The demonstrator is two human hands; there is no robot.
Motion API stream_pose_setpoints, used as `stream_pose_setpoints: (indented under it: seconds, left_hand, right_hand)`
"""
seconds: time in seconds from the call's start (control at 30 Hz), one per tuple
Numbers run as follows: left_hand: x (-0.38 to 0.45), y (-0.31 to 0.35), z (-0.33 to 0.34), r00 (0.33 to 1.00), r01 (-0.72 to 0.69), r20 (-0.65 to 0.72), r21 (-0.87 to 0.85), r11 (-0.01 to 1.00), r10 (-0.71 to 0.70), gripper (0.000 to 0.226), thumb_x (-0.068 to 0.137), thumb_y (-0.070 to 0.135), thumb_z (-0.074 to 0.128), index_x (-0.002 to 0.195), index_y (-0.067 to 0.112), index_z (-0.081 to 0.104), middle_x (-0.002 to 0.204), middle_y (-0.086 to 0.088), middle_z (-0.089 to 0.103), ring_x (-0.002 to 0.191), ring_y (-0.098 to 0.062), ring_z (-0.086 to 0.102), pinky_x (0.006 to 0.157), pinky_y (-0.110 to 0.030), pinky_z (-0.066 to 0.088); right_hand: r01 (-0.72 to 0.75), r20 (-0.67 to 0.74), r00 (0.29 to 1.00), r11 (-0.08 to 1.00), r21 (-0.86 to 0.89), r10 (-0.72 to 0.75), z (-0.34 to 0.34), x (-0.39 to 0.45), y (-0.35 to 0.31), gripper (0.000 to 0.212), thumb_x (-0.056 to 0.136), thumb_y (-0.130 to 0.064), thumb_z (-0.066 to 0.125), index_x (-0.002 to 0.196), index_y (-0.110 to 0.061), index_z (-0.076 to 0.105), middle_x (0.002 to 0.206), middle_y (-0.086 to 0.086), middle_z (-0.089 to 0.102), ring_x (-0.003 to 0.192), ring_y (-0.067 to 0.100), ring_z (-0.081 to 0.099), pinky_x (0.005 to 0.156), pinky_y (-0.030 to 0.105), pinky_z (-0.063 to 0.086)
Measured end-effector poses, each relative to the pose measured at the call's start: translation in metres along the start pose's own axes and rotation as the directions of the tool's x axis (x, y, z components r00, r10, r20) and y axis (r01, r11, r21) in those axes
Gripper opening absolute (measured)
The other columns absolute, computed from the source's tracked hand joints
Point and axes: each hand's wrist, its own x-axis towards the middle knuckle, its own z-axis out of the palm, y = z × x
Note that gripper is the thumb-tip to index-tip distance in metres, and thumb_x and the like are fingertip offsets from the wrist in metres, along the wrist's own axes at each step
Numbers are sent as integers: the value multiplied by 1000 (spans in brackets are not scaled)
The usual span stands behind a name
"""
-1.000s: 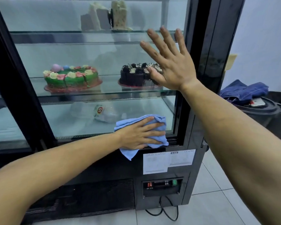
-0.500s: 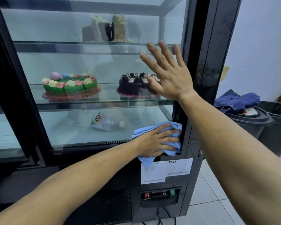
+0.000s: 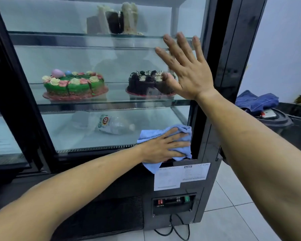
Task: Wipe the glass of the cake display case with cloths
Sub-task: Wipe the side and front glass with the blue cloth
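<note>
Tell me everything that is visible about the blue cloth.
The blue cloth is light blue, soft and towel-like, bunched into folds. The left hand presses it flat-fingered against the display case glass, at the lower right corner of the pane. Its upper edge bulges above the fingers; one corner hangs below the hand, over the black frame, just above a white label.

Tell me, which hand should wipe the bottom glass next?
Probably the left hand: it already presses the blue cloth against the lower right glass. The right hand is bare, flat on the upper glass.
</note>
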Motion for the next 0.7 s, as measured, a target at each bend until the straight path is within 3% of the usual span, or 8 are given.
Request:
stream_pose_setpoints:
  seconds: [0.1, 0.27, 0.33, 0.4, 0.43, 0.5, 0.57, 0.7]
  left_hand:
    - [-91, -12, -6, 999, 43, 31, -18, 999, -43, 49, 111, 32, 35, 160, 32, 37, 170, -4, 25, 158, -36, 18, 128, -59, 4]
    - [-243, -32, -38, 970, 126, 206, 36, 991, -131, 53, 111, 38, 27, 164, 38, 22, 174, 2, 11, 160, -32, 7, 127, -59, -2]
    - [-268, -38, -53, 958, 84, 271, 43, 995, -93, 62, 106, 41, 36, 165, 35, 18, 174, 0, 7, 160, -31, 6, 127, -58, -1]
    - [-279, -46, -65, 943, 16, 331, 35, 999, -27, 96, 83, 50, 64, 165, 30, 19, 173, -3, 14, 159, -30, 8, 126, -57, 6]
    - [-281, -50, -67, 936, 12, 350, 37, 999, -24, 103, 74, 54, 67, 164, 29, 24, 172, -3, 19, 159, -30, 11, 125, -57, 9]
    - [-277, -50, -62, 945, 30, 324, 63, 998, -49, 82, 84, 51, 51, 161, 34, 32, 172, -1, 19, 157, -31, 16, 126, -56, 7]
    - [-257, -39, -45, 962, 34, 266, 99, 995, -59, 63, 100, 41, 39, 162, 40, 27, 174, 1, 12, 158, -31, 14, 127, -57, 2]
    - [-155, -12, -13, 984, 32, 172, 128, 991, -54, 64, 107, 39, 40, 165, 38, 15, 174, 0, 10, 159, -36, 7, 126, -60, 0]
  right_hand:
    - [-1, -20, 1000, 1000, 3, 1, 2, 0, 1, 63, 108, -51, 33, 165, -31, 16, 171, 5, 20, 157, 35, 20, 125, 63, 14]
    - [7, -19, 1000, 1000, -9, -7, 2, 1, 1, 62, 108, -51, 31, 165, -30, 16, 171, 7, 21, 156, 37, 22, 124, 64, 14]
    - [9, -23, 1000, 1000, -13, -9, 1, 0, 2, 62, 109, -52, 31, 165, -29, 17, 170, 8, 22, 156, 37, 22, 124, 63, 14]
    - [22, -22, 1000, 1000, -10, -22, 1, 0, 2, 62, 109, -52, 30, 164, -29, 17, 170, 8, 22, 157, 33, 16, 124, 62, 13]
    - [21, -20, 1000, 1000, -8, -21, 1, 0, 2, 62, 109, -52, 30, 164, -29, 16, 170, 8, 22, 157, 29, 11, 124, 62, 12]
    - [24, -24, 999, 1000, 4, -24, 1, 0, 3, 62, 109, -52, 30, 164, -29, 16, 170, 8, 22, 157, 29, 11, 124, 62, 12]
    - [27, -31, 999, 1000, 7, -27, 2, 0, 2, 61, 108, -51, 31, 164, -29, 18, 170, 8, 22, 157, 35, 19, 124, 62, 13]
    - [23, -49, 999, 999, 23, -22, 2, 0, 3, 61, 108, -47, 35, 164, -28, 21, 170, 7, 23, 156, 37, 22, 125, 62, 13]
